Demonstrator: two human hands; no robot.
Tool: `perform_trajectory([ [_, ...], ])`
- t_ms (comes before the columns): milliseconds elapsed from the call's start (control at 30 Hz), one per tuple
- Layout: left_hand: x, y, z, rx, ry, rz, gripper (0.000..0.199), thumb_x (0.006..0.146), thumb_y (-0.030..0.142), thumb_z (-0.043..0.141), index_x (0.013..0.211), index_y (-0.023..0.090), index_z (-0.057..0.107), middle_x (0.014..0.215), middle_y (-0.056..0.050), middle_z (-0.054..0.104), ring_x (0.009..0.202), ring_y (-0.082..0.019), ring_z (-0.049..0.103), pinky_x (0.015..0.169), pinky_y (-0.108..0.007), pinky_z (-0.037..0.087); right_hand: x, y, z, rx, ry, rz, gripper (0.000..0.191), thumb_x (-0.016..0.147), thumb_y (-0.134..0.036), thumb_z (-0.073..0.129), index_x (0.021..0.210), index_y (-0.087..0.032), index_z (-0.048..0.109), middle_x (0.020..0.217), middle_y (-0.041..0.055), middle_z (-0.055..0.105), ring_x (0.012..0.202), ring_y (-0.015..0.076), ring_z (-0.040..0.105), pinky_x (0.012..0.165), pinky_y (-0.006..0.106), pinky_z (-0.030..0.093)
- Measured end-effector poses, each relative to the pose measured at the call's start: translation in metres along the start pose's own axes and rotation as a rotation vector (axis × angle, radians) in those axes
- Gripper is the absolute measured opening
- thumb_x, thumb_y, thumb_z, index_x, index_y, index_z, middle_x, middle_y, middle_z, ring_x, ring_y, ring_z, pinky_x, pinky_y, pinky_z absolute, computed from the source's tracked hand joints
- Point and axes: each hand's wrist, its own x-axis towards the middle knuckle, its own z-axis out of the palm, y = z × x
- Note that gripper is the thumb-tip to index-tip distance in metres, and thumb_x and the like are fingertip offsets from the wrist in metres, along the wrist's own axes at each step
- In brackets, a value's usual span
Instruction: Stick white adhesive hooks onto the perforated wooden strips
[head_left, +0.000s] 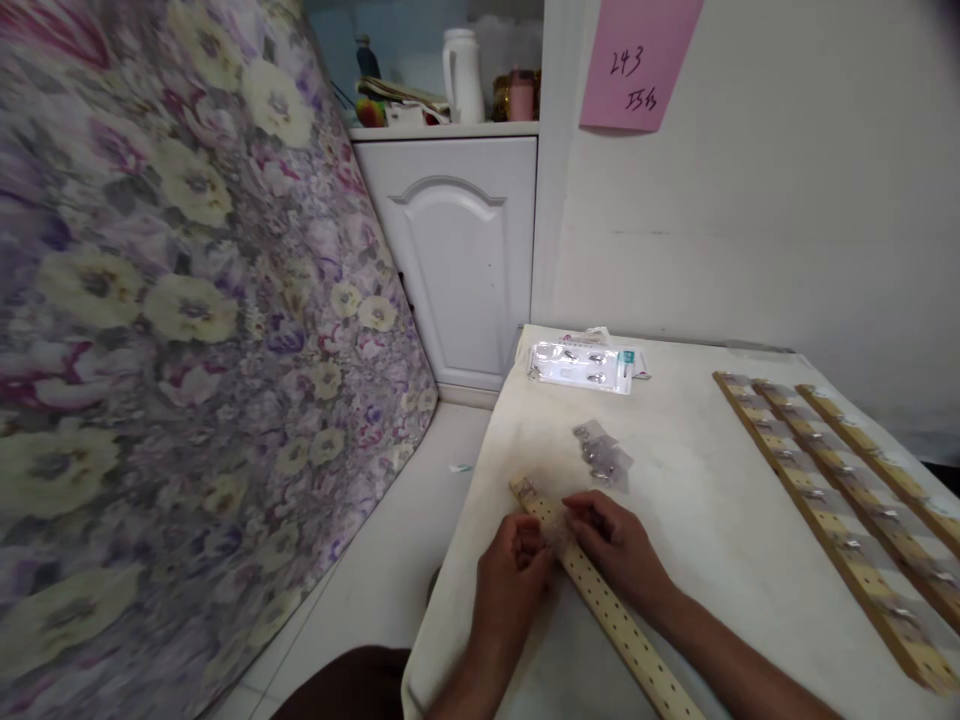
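A light wooden strip with rows of small holes (619,626) lies diagonally on the white-covered table. My left hand (516,565) is at its left edge near the far end, fingers curled and pinched together. On the other side, my right hand (611,540) has thumb and forefinger closed at a clear plastic piece (553,528) over the strip. Whether the left fingertips also grip that piece is too small to tell. One clear piece (527,490) sits at the strip's far tip. Beyond the hands lies a small pile of clear cards with shiny bits (602,455).
Three wooden strips bearing clear cards (814,495) lie at the right. Clear packaging (581,367) rests at the table's back edge (690,345). A floral curtain (195,300) hangs left; a white cabinet (461,260) stands behind.
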Motion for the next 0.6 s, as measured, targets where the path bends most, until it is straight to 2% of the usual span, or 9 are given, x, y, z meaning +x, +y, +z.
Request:
perform_trajectory([
  [233,0.005,0.000,0.001,0.013,0.007,0.007,0.023,0.074,0.023,0.060,0.095,0.019,0.052,0.072,0.002,0.061,0.057,-0.012,0.059,0.050,-0.021,0.046,0.013,0.006,0.005,0.007,0.026,0.003,0.022,0.082,-0.026,0.054,0.100,-0.020,0.065,0.088,0.0036,0.070,0.081,0.0197,0.064,0.072,0.030,0.050],
  [433,0.007,0.002,0.001,0.112,0.070,0.057,0.019,0.076,0.025,0.059,0.093,0.019,0.054,0.075,0.002,0.061,0.059,-0.012,0.060,0.051,-0.022,0.047,0.015,0.005,0.008,-0.034,0.040,-0.010,0.023,0.083,-0.026,0.053,0.102,-0.019,0.064,0.085,0.0046,0.069,0.078,0.0203,0.063,0.070,0.032,0.050],
  [600,0.008,0.004,0.000,0.201,0.078,0.088,0.019,0.077,0.028,0.058,0.093,0.020,0.055,0.072,0.002,0.061,0.056,-0.012,0.058,0.051,-0.022,0.046,0.015,0.005,0.006,-0.087,0.042,-0.023,0.023,0.081,-0.025,0.054,0.101,-0.019,0.064,0.078,0.0030,0.067,0.071,0.0189,0.062,0.066,0.031,0.049],
])
